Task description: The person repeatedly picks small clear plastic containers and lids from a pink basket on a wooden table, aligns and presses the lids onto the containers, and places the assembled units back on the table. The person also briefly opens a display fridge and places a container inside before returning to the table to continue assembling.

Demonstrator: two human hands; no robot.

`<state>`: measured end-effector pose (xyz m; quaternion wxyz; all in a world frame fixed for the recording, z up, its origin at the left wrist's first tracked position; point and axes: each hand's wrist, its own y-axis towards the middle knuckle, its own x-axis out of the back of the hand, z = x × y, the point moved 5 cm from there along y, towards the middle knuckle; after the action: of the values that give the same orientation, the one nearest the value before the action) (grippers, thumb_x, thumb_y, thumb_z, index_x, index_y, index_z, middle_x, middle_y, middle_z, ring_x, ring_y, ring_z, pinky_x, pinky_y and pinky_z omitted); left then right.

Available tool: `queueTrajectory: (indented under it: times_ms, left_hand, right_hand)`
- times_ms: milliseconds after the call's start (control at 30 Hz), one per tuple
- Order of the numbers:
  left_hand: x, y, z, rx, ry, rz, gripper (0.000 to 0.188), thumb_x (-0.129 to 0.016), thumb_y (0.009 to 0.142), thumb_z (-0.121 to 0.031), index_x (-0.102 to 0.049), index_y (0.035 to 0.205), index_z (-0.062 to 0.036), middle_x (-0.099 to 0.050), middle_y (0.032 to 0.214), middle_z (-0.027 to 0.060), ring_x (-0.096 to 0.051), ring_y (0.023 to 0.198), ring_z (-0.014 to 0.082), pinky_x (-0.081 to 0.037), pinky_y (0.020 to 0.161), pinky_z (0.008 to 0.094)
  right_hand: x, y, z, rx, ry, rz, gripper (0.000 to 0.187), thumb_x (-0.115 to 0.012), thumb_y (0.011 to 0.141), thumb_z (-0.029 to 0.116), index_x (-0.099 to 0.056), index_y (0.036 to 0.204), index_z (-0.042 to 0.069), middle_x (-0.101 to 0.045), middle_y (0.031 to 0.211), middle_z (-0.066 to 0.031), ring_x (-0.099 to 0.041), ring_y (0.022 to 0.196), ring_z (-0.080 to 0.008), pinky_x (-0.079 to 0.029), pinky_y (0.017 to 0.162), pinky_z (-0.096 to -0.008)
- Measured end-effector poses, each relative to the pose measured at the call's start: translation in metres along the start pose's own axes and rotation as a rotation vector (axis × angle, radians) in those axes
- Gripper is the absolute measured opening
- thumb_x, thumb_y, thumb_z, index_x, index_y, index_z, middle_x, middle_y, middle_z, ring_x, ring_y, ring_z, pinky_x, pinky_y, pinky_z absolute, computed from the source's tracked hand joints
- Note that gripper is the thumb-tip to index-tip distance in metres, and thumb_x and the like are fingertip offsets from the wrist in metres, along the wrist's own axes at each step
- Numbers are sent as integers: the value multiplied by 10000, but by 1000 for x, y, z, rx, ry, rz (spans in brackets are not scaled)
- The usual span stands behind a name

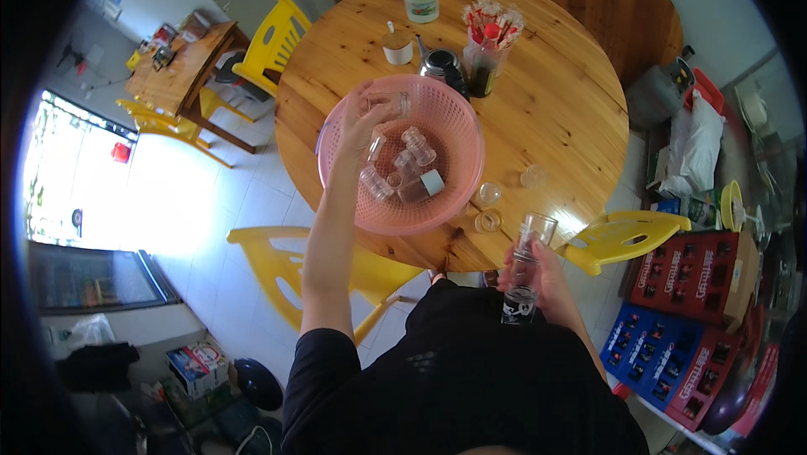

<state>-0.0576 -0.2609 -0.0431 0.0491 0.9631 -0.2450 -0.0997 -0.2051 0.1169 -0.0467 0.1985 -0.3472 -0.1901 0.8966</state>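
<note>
Pink basket point(461, 148), partly behind left hand point(363, 121), clear glasses point(418, 147) inside overlapping

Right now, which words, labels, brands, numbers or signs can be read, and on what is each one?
I do not copy wording; this is where print shows.
Upper red crate: white lettering.
Blue crate: white lettering.
Lower red crate: white lettering.
Green-lidded tub: label too small to read.
Box, lower left: print too small.
Black shirt: pale mark, blurred.
Glass in right hand: pale marks, unclear.
</note>
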Motion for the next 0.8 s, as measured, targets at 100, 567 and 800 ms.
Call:
queueTrajectory:
  times_ms: [100, 567, 800]
  left_hand:
    - [-32, -58, -36, 4, -421, -9, 486, -660, 909, -155, -458, 1330, -18, -652, 972, 92, -646, 903, 196, -551, 766, 322]
    - [-154, -294, -84, 98, -186, -221, 481, -641, 954, -254, -471, 1340, -22, -627, 839, 43, -615, 801, 108, -504, 654, 254]
    - [-152, -399, -99, 147, -17, -462, 439, -662, 919, -196, -514, 1301, -37, -612, 913, 30, -579, 812, 75, -476, 671, 228]
  right_hand:
    - [-3, 7, -3, -93, -144, 128, 459, -512, 942, 523, -517, 1107, 95, -601, 951, -98, -668, 715, -239, -601, 635, -419]
    - [0, -64, -29, -477, -470, 891, 360, -549, 971, 389, -478, 1106, 63, -612, 937, -108, -678, 687, -220, -577, 617, -320]
    - [-11, -109, -70, -608, -596, 1088, 388, -552, 972, 415, -480, 1116, 61, -612, 940, -103, -674, 713, -213, -579, 633, -344]
